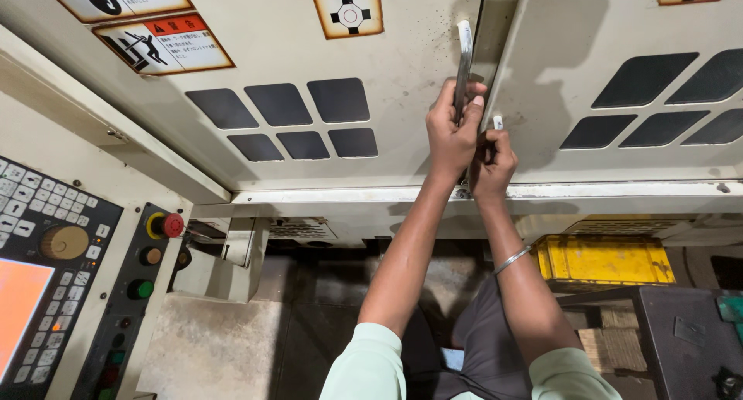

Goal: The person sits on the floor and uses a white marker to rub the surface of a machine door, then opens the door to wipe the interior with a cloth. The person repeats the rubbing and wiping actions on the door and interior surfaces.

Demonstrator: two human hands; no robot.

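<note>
Two cream machine doors meet at a narrow gap in the head view. My left hand [451, 129] grips the long metal handle [463, 56] on the left door [309, 83], fingers wrapped round its lower part. My right hand [493, 164] is closed on the lower end of the handle on the right door [619, 52], just below and right of my left hand; a small light tip [498, 122] sticks out above its fingers. A thin metal bangle [511, 259] circles my right wrist.
A control panel [46, 268] with keypad, orange screen, knob and a red stop button [172, 224] stands at the left. A yellow crate [600, 259] sits under the machine at right, a dark bench [681, 330] beside it. Both doors have dark windows and warning stickers.
</note>
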